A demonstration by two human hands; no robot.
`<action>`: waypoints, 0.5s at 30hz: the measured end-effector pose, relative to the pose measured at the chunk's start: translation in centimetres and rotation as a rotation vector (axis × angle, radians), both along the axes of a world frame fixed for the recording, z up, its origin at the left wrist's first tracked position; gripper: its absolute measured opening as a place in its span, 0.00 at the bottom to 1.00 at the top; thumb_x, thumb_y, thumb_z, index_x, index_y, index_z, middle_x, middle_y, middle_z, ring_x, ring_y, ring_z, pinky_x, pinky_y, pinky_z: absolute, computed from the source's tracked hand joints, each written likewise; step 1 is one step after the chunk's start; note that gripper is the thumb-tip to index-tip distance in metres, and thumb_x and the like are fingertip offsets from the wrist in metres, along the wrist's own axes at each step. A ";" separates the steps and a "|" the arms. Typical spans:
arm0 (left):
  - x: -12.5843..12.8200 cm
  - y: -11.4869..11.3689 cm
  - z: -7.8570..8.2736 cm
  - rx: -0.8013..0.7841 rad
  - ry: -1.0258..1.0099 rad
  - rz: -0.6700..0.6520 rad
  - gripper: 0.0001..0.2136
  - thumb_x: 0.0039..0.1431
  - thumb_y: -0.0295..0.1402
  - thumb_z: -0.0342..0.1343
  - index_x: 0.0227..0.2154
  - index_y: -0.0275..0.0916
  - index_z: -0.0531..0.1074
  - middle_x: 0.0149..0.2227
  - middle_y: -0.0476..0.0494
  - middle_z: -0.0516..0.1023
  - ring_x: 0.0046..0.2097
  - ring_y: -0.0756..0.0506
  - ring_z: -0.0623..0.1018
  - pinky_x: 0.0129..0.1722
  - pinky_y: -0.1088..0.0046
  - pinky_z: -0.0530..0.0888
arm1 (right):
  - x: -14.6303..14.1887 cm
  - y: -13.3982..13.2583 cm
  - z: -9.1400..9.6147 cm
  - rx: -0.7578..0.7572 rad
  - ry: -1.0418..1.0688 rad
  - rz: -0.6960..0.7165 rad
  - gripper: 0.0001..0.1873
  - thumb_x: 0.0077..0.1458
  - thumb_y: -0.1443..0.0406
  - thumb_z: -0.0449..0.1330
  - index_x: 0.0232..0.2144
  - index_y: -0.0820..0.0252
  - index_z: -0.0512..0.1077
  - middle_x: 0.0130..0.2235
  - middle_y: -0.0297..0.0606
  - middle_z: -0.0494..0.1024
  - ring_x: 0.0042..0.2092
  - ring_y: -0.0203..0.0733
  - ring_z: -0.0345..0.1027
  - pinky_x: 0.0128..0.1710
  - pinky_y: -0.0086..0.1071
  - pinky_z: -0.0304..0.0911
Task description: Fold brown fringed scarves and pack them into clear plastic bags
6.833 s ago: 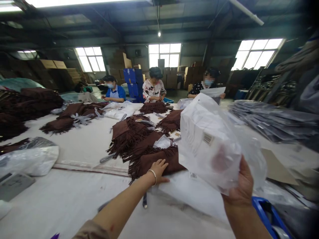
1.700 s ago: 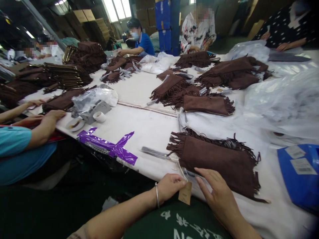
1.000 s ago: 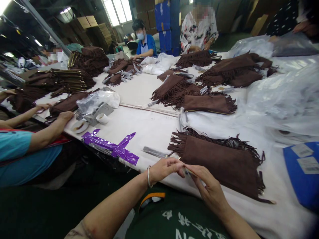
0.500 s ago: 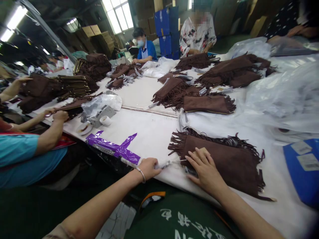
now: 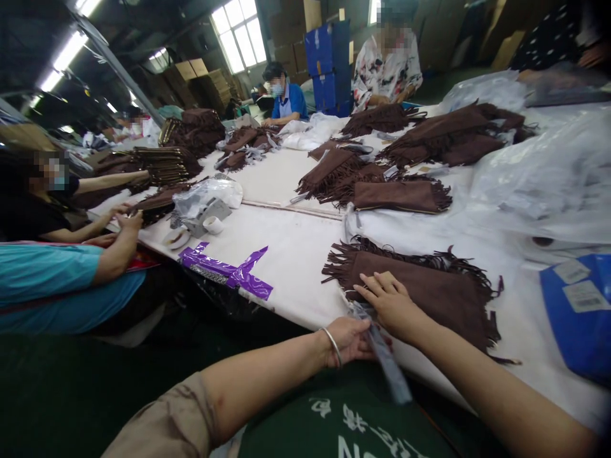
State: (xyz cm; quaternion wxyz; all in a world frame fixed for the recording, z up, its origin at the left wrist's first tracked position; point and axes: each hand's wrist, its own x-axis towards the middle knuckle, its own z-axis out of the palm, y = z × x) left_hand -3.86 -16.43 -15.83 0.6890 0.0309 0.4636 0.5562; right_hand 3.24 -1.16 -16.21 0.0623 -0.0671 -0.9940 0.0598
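A brown fringed suede bag (image 5: pixel 429 292) lies flat on the white table (image 5: pixel 296 254) right in front of me. My right hand (image 5: pixel 389 302) rests on its near left corner with the fingers stretched flat. Just below it, at the table's edge, my left hand (image 5: pixel 351 340) is closed around a long grey strip (image 5: pixel 389 369). The strip runs from the bag's corner down over the edge toward my body, and its lower end is blurred.
More brown fringed bags (image 5: pixel 401 194) lie further along the table. Clear plastic bags (image 5: pixel 539 184) are heaped at the right, above a blue bin (image 5: pixel 582 312). Purple tape (image 5: pixel 229 273) is stuck at the left edge. A co-worker's arm (image 5: pixel 114 254) reaches in from the left.
My left hand took hold of the grey strip beside the bag and drew it back over the table edge. My right hand, earlier at a paper tag, settled flat on the bag.
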 end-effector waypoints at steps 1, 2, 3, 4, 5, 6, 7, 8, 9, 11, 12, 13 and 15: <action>0.5 0.5 -0.2 -0.012 0.025 0.007 0.17 0.58 0.41 0.53 0.41 0.30 0.68 0.39 0.32 0.76 0.38 0.42 0.78 0.46 0.60 0.69 | 0.0 0.4 0.5 -0.031 -0.030 0.023 0.35 0.46 0.72 0.53 0.58 0.49 0.59 0.64 0.35 0.55 0.64 0.52 0.44 0.58 0.49 0.44; 0.8 0.9 -0.5 -0.030 0.056 0.012 0.19 0.58 0.43 0.53 0.42 0.30 0.69 0.38 0.33 0.76 0.37 0.43 0.78 0.46 0.60 0.69 | 0.0 0.7 1.0 -0.064 -0.057 0.031 0.33 0.47 0.71 0.53 0.57 0.49 0.60 0.63 0.35 0.56 0.63 0.51 0.45 0.57 0.48 0.45; 1.1 1.3 -0.7 -0.053 0.088 0.021 0.20 0.57 0.45 0.54 0.42 0.31 0.69 0.37 0.35 0.76 0.36 0.43 0.78 0.45 0.60 0.69 | 0.0 0.9 1.6 -0.097 -0.078 0.024 0.30 0.49 0.68 0.53 0.56 0.49 0.61 0.62 0.35 0.58 0.62 0.51 0.47 0.56 0.49 0.46; 1.3 1.6 -0.9 -0.075 0.117 0.037 0.21 0.56 0.46 0.54 0.43 0.32 0.69 0.37 0.36 0.76 0.35 0.44 0.78 0.44 0.60 0.70 | 0.0 0.9 2.1 -0.128 -0.093 0.007 0.27 0.51 0.64 0.53 0.55 0.49 0.63 0.61 0.36 0.60 0.61 0.52 0.49 0.55 0.50 0.48; 1.4 1.7 -1.0 -0.097 0.143 0.055 0.20 0.56 0.46 0.54 0.43 0.34 0.69 0.36 0.38 0.76 0.34 0.44 0.78 0.43 0.61 0.70 | 0.0 0.8 2.5 -0.149 -0.099 -0.015 0.26 0.52 0.59 0.54 0.55 0.50 0.64 0.60 0.37 0.62 0.60 0.54 0.52 0.54 0.51 0.49; 1.5 1.8 -1.1 -0.116 0.160 0.070 0.19 0.55 0.44 0.55 0.43 0.34 0.69 0.36 0.39 0.76 0.33 0.45 0.78 0.42 0.62 0.71 | 0.1 0.5 2.9 -0.159 -0.095 -0.034 0.27 0.52 0.54 0.54 0.54 0.52 0.64 0.59 0.39 0.64 0.59 0.55 0.54 0.53 0.52 0.51; 1.5 1.8 -1.1 -0.123 0.164 0.078 0.17 0.55 0.41 0.54 0.43 0.35 0.70 0.35 0.40 0.76 0.32 0.46 0.77 0.41 0.63 0.71 | 0.3 0.2 3.1 -0.157 -0.082 -0.051 0.29 0.52 0.51 0.54 0.54 0.53 0.65 0.58 0.41 0.65 0.57 0.57 0.55 0.52 0.53 0.52; 1.4 1.7 -1.0 -0.118 0.151 0.078 0.15 0.55 0.37 0.54 0.42 0.35 0.70 0.35 0.41 0.76 0.31 0.47 0.77 0.41 0.65 0.71 | 0.4 -0.2 3.2 -0.146 -0.063 -0.063 0.31 0.51 0.49 0.54 0.54 0.54 0.64 0.59 0.43 0.64 0.57 0.58 0.56 0.52 0.53 0.52; 1.3 1.6 -0.9 -0.102 0.128 0.071 0.14 0.53 0.33 0.54 0.42 0.35 0.71 0.34 0.42 0.76 0.31 0.49 0.76 0.41 0.67 0.70 | 0.7 -0.7 3.1 -0.133 -0.045 -0.071 0.31 0.52 0.48 0.53 0.55 0.55 0.64 0.59 0.45 0.63 0.58 0.59 0.55 0.53 0.54 0.51; 0.9 1.2 -0.7 -0.049 0.058 0.040 0.14 0.51 0.28 0.55 0.42 0.35 0.72 0.34 0.43 0.76 0.31 0.50 0.75 0.40 0.70 0.69 | 1.3 -1.4 2.7 -0.128 -0.026 -0.070 0.32 0.53 0.48 0.52 0.55 0.56 0.64 0.61 0.47 0.60 0.61 0.61 0.50 0.56 0.55 0.47; 0.6 0.9 -0.6 -0.016 0.009 0.018 0.14 0.51 0.29 0.56 0.42 0.35 0.72 0.35 0.43 0.76 0.32 0.50 0.75 0.40 0.71 0.69 | 1.7 -1.8 2.4 -0.137 -0.027 -0.056 0.32 0.53 0.49 0.52 0.56 0.57 0.63 0.61 0.47 0.59 0.62 0.61 0.46 0.57 0.55 0.45; 0.3 0.8 -0.5 0.016 -0.040 -0.005 0.14 0.52 0.31 0.57 0.42 0.34 0.72 0.36 0.42 0.76 0.33 0.50 0.74 0.40 0.71 0.69 | 2.0 -2.1 2.0 -0.147 -0.031 -0.035 0.33 0.52 0.50 0.54 0.58 0.57 0.60 0.62 0.47 0.57 0.63 0.61 0.43 0.58 0.55 0.43; -0.3 0.5 -0.5 0.070 -0.109 -0.038 0.16 0.54 0.39 0.58 0.42 0.34 0.72 0.39 0.40 0.75 0.36 0.49 0.74 0.41 0.69 0.69 | 2.5 -2.6 1.3 -0.140 -0.030 -0.003 0.39 0.47 0.57 0.57 0.61 0.57 0.54 0.64 0.45 0.54 0.64 0.60 0.39 0.59 0.54 0.43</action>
